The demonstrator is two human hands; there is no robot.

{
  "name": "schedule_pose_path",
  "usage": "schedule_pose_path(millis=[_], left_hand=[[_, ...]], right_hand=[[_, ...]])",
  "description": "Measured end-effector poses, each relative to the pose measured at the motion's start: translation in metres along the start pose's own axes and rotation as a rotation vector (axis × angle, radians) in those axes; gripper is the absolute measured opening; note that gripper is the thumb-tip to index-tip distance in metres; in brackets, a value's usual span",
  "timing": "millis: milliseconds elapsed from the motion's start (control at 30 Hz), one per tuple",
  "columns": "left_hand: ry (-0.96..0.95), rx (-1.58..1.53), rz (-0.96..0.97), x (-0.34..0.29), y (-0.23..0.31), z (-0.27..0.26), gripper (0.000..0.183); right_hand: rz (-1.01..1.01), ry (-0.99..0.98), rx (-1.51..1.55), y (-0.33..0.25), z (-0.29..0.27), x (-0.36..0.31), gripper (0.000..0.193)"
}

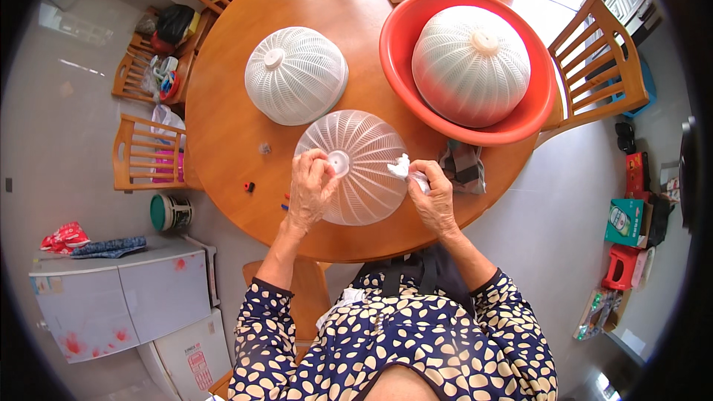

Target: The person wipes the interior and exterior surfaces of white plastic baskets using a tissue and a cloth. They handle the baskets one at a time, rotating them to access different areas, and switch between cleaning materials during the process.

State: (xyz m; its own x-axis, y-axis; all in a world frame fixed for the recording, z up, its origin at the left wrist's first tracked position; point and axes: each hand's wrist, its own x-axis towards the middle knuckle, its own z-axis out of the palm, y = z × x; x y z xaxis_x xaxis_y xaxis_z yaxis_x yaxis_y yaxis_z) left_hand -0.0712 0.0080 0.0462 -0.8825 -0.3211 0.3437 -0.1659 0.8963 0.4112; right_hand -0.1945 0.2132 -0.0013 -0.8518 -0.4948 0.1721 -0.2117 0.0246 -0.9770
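Filling the middle, a big round table (223, 134) has a red tub (398, 80) far right and a clear dome (368, 197) on its near side. The left hand (310, 187) curls by the dome's knob (341, 163), but I cannot tell if it grips; the right hand (435, 199) pinches a crumpled white scrap (399, 167).

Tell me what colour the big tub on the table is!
The big tub is orange-red; the head view shows it best.

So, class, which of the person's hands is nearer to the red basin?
Right. The right hand is below the red basin in the picture; the left hand is farther off, at the left side of the clear cover.
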Motion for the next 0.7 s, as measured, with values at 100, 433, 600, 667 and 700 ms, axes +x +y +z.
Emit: schedule_pose_path(millis=[100, 433, 600, 667, 700], left_hand=[[0.018, -0.09, -0.052, -0.018, 0.011, 0.006, 0.029], [0.075, -0.11, -0.118, -0.041, 0.025, 0.015, 0.031], [0.124, -0.172, -0.166, -0.04, 0.024, 0.016, 0.03], [0.145, -0.165, -0.169, -0.04, 0.026, 0.016, 0.03], [0.154, -0.157, -0.167, -0.04, 0.026, 0.016, 0.03]], right_hand=[[-0.226, -0.042, -0.149, -0.011, 0.01, 0.002, 0.029], [-0.153, -0.097, -0.186, 0.012, 0.045, 0.06, 0.014], [-0.388, -0.194, -0.261, 0.004, 0.047, 0.058, 0.017], [-0.5, -0.279, -0.296, -0.01, 0.038, 0.042, 0.019], [-0.508, -0.286, -0.297, -0.014, 0.037, 0.037, 0.019]])
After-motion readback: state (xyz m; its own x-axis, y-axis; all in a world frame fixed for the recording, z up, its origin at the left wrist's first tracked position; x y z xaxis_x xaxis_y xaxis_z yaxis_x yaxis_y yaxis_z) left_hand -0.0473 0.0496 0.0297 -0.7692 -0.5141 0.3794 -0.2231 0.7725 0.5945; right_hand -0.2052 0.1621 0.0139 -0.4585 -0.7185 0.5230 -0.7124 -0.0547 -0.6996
